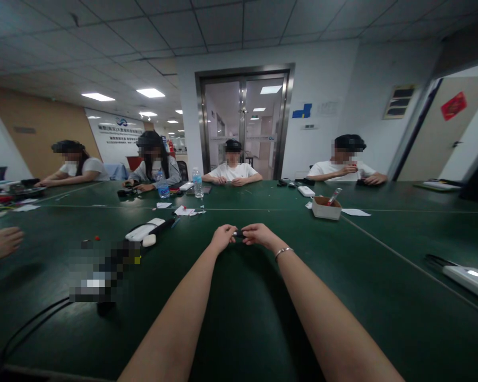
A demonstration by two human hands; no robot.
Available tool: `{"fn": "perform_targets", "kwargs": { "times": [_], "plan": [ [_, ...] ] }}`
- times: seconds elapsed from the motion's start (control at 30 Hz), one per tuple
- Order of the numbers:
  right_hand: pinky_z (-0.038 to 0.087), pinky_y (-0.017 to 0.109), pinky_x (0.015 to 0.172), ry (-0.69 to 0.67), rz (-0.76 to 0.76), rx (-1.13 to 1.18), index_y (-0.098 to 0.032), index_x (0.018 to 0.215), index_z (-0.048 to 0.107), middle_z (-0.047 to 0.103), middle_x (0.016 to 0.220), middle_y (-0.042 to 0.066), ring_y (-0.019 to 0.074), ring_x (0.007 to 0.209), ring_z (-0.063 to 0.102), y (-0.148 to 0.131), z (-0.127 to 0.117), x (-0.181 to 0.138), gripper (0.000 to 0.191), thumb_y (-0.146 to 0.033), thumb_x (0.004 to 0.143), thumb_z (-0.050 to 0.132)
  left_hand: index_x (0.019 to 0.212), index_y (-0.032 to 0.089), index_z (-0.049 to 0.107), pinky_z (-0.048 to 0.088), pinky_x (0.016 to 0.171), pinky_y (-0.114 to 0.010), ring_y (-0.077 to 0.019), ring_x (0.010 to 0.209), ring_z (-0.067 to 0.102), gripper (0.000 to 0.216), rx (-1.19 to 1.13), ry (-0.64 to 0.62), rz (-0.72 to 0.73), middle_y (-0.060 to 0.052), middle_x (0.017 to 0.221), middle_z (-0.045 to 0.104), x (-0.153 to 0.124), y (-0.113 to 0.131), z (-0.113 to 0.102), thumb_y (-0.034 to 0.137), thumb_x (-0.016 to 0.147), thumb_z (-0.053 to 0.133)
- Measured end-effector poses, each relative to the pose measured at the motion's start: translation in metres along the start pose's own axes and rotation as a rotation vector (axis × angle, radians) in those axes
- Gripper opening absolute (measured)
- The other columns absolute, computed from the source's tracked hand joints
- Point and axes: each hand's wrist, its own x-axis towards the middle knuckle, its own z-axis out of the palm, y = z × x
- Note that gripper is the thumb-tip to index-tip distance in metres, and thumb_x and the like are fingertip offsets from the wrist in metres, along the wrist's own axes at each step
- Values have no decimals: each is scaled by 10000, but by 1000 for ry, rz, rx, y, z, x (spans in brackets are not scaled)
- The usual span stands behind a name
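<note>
Both my arms reach forward over the dark green table [247, 307]. A small dark object [239, 233] with a light, shiny end sits between my fingertips, just above the tabletop; its kind is too small to make out. My left hand [223, 237] pinches the end with the light part. From the other side, my right hand [261, 235] pinches the dark end, and a silvery bracelet [283, 253] circles that wrist. The fingers hide much of the object.
To the left lie a white power bank [145, 229], a white rounded piece [149, 240] and a cable [35, 318]. Another person's hand [3, 244] rests at far left. Ahead are bottles [198, 183] and an open box [326, 209]; several people sit across the table.
</note>
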Motion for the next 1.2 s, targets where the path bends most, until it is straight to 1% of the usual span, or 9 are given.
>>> {"fn": "perform_targets", "kwargs": {
  "times": [0.27, 0.43, 0.57, 0.63, 0.83, 0.93, 1.03, 1.13, 1.2],
  "plan": [
    [562, 186, 516, 49, -19, 25, -30, 1000, 594, 663, 664, 91, 132, 557, 656, 0, -8, 11, 180, -4, 823, 592, 935, 153, 634, 414, 555, -220, -126, 572, 568, 299, 110, 0, 89, -4, 600, 599, 25, -6, -1, 394, 826, 494],
    [551, 179, 469, 141, -60, 93, -55, 896, 618, 652, 653, 78, 117, 502, 629, 2, -18, 30, 88, -54, 808, 628, 937, 158, 639, 466, 704, -258, -149, 748, 605, 193, 22, 53, 164, -54, 817, 657, 45, -6, 12, 226, 779, 552],
    [528, 172, 424, 250, -108, 200, -78, 787, 610, 606, 595, 41, 110, 470, 604, 13, -16, 41, 63, -114, 794, 661, 936, 157, 636, 474, 775, -289, -154, 801, 598, 234, -64, 182, 97, -61, 894, 655, 50, -7, 31, 102, 735, 531],
    [533, 177, 440, 286, -138, 244, -88, 774, 603, 588, 573, 26, 110, 473, 602, 21, -14, 43, 76, -133, 797, 660, 905, 154, 637, 476, 782, -303, -161, 806, 596, 183, -91, 218, 80, -62, 888, 652, 48, -8, 38, 138, 758, 530],
    [533, 169, 467, 244, -179, 229, -92, 822, 603, 612, 600, 32, 105, 500, 614, 34, -17, 44, 14, -104, 820, 610, 892, 155, 626, 461, 843, -303, -166, 887, 593, 149, -159, 183, 225, -70, 944, 646, 42, -14, 36, 233, 767, 596],
    [520, 162, 445, 250, -182, 186, -89, 838, 609, 620, 604, 36, 100, 476, 604, 35, -18, 46, 24, -105, 820, 609, 963, 160, 620, 481, 797, -282, -165, 905, 592, 230, -198, 140, 188, -84, 1041, 624, 43, -16, 34, 276, 764, 620],
    [526, 169, 454, 256, -178, 219, -92, 840, 617, 626, 608, 40, 105, 480, 608, 35, -19, 48, 44, -118, 808, 631, 995, 157, 606, 491, 649, -243, -140, 766, 595, 265, -191, 140, 95, -81, 977, 626, 44, -17, 35, 347, 816, 557],
    [529, 172, 461, 241, -172, 272, -97, 841, 620, 629, 616, 40, 107, 488, 610, 35, -21, 48, 45, -119, 806, 636, 986, 151, 596, 472, 581, -209, -104, 648, 564, 215, -182, 153, 56, -57, 868, 620, 45, -17, 35, 280, 827, 533],
    [527, 172, 462, 230, -182, 292, -95, 844, 620, 631, 632, 44, 105, 494, 608, 35, -22, 47, 31, -107, 815, 620, 978, 155, 601, 479, 617, -199, -100, 691, 575, 196, -201, 154, 82, -58, 911, 615, 46, -16, 34, 216, 796, 561]
  ]
}}
